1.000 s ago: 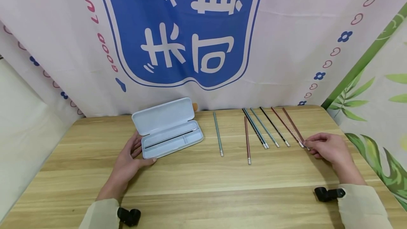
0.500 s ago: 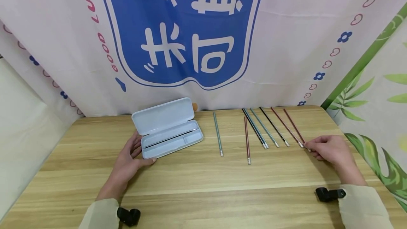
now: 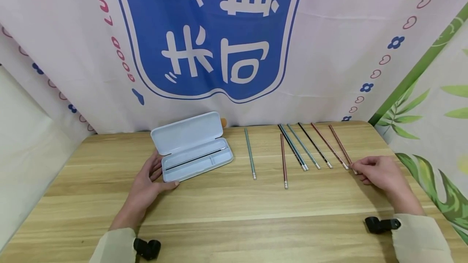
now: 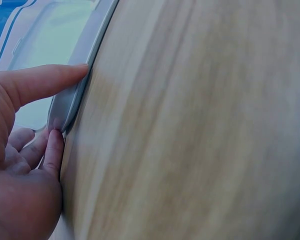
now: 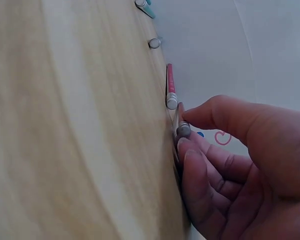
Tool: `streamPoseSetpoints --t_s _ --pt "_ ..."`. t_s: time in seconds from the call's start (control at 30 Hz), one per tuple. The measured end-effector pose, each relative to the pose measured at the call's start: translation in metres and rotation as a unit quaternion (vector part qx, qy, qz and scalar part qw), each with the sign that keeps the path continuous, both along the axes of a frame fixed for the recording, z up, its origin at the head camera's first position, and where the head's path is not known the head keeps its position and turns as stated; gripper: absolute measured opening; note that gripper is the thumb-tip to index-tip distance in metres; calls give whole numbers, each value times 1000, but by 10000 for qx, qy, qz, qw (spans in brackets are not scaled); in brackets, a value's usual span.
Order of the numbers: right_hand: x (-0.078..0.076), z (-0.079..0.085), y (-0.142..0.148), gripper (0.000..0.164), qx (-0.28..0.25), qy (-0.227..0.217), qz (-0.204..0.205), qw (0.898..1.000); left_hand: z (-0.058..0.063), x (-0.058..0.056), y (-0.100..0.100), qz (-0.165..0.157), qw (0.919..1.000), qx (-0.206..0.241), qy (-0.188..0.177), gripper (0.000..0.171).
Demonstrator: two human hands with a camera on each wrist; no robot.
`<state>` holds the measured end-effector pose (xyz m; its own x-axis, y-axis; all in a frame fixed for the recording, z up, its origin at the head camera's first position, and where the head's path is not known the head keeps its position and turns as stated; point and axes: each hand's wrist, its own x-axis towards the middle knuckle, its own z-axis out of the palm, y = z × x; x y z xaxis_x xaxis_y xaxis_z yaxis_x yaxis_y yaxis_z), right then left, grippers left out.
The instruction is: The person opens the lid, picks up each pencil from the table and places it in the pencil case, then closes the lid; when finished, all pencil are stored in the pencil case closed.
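A light-blue pencil case (image 3: 197,171) stands with its lid raised on the left of the table, a black pencil (image 3: 195,158) lying inside. My left hand (image 3: 144,186) grips its left end, thumb on the front edge and fingers curled at the side. In the left wrist view the thumb (image 4: 55,82) presses the case's rim. At the far right, my right hand (image 3: 378,173) pinches the eraser end of a red pencil (image 3: 341,144) between thumb and fingers. The right wrist view shows that eraser end (image 5: 183,131) at the fingertips, close beside another red pencil (image 5: 171,87).
Several pencils lie spread between the hands: a green pencil (image 3: 250,153) apart near the case, a short-looking red pencil (image 3: 284,161), and a row of black, green and red ones, including a black pencil (image 3: 314,145). A printed curtain (image 3: 321,72) hangs behind the wooden table (image 3: 234,222).
The far end of the pinched red pencil has swung slightly right, away from the neighbouring red pencil. My right hand has shifted a little right; the left hand and case stay put.
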<state>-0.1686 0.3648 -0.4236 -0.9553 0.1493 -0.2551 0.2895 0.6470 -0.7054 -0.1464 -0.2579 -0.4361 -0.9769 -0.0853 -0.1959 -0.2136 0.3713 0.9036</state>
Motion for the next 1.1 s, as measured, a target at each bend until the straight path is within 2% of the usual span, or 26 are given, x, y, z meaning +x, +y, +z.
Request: streamPoseSetpoints --t_s 0.57,0.87,1.1 --pt "4 3 2 50 -978 280 -122 9947 0 -1 0 3 10000 11 -30 126" --pt "6 19 -4 47 -899 568 -70 9943 0 0 -1 6 10000 23 -21 125" --pt "6 20 -8 43 -1029 624 144 9926 1 0 0 -31 10000 14 48 125"
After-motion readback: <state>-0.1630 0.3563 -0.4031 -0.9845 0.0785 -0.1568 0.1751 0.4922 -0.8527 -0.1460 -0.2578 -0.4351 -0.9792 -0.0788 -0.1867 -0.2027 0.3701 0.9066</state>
